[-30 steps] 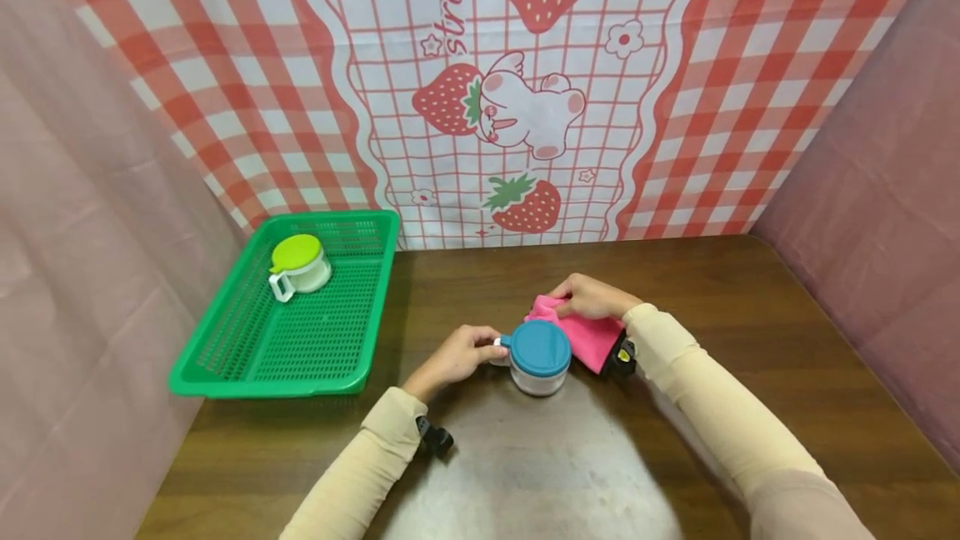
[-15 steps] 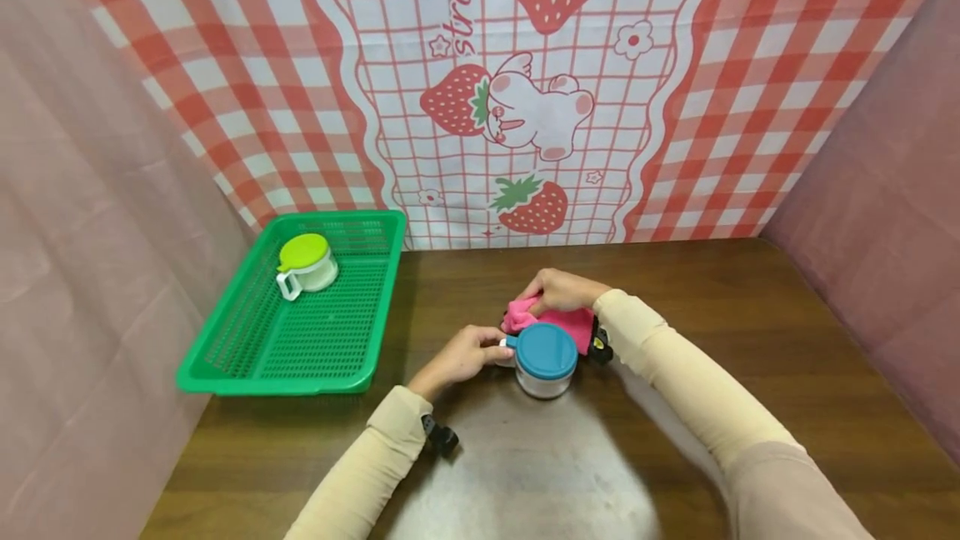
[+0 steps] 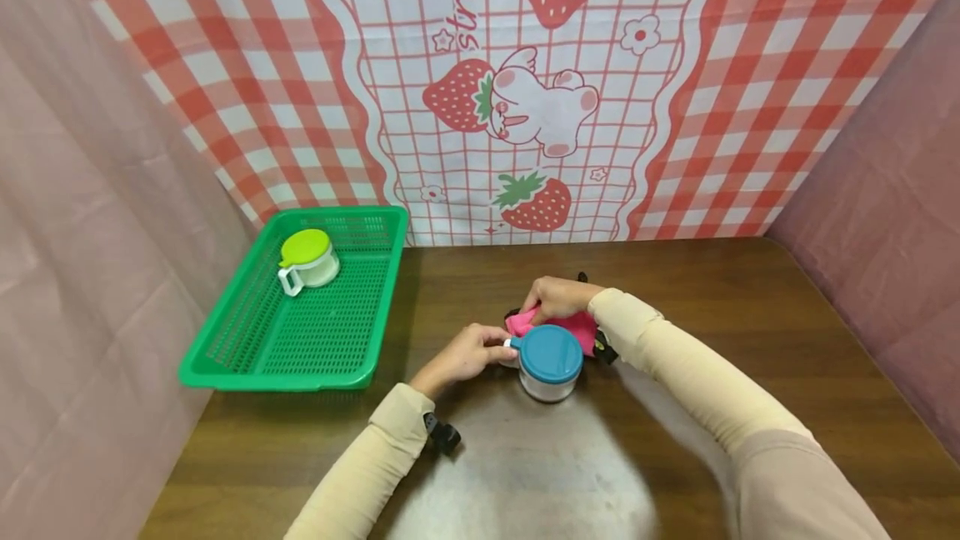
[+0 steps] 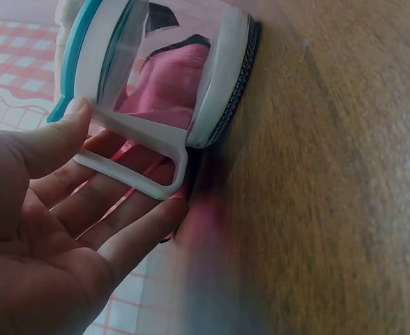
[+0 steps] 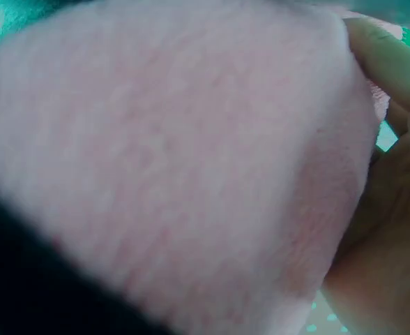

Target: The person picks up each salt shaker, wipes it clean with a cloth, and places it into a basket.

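A clear seasoning jar with a blue lid (image 3: pixel 551 353) and a white handle (image 4: pixel 132 178) stands on the table. My left hand (image 3: pixel 467 352) pinches it at the handle, thumb by the lid's tab and fingers behind the handle in the left wrist view. Behind the jar, my right hand (image 3: pixel 561 298) grips a pink cloth (image 3: pixel 581 330) with a dark edge. In the left wrist view the cloth (image 4: pixel 166 84) shows through the clear wall; whether it touches the jar I cannot tell. Close up, the cloth (image 5: pixel 177 160) fills most of the right wrist view, beside the thumb.
On the left stands a green perforated basket (image 3: pixel 386 290). Inside it, towards the back, sits a similar jar with a lime-green lid (image 3: pixel 306 247). A checked strawberry curtain (image 3: pixel 517 132) hangs at the back edge of the wooden table (image 3: pixel 712 298).
My right hand has moved left with the pink cloth, to behind the blue-lidded jar. My left hand keeps its hold on the handle. The head view has shifted slightly.
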### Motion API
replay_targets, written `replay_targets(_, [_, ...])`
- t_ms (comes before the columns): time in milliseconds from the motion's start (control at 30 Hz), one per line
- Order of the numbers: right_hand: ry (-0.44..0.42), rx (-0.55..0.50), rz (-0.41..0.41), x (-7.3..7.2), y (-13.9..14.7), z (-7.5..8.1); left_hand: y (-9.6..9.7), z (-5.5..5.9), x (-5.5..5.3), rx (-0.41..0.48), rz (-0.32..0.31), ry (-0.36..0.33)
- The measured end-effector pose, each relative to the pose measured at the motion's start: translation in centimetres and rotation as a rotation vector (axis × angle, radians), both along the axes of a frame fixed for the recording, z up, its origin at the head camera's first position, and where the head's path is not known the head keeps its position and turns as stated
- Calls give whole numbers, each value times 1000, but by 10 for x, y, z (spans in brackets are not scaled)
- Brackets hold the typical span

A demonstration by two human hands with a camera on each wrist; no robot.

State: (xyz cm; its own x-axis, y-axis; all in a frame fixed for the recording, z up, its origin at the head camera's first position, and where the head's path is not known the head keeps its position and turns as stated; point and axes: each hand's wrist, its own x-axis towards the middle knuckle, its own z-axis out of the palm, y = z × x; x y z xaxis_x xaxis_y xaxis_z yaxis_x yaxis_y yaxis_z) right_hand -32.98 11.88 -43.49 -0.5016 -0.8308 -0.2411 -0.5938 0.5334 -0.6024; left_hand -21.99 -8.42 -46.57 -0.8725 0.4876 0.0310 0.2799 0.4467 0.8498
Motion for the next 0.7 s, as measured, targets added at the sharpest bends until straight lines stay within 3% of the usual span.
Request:
replay_targets(300, [16, 40, -50, 4, 22, 4, 1, 0, 1, 4, 8, 3])
replay_targets(700, [-7, -2, -148, 21, 63, 4, 1, 2, 3, -6, 29, -12])
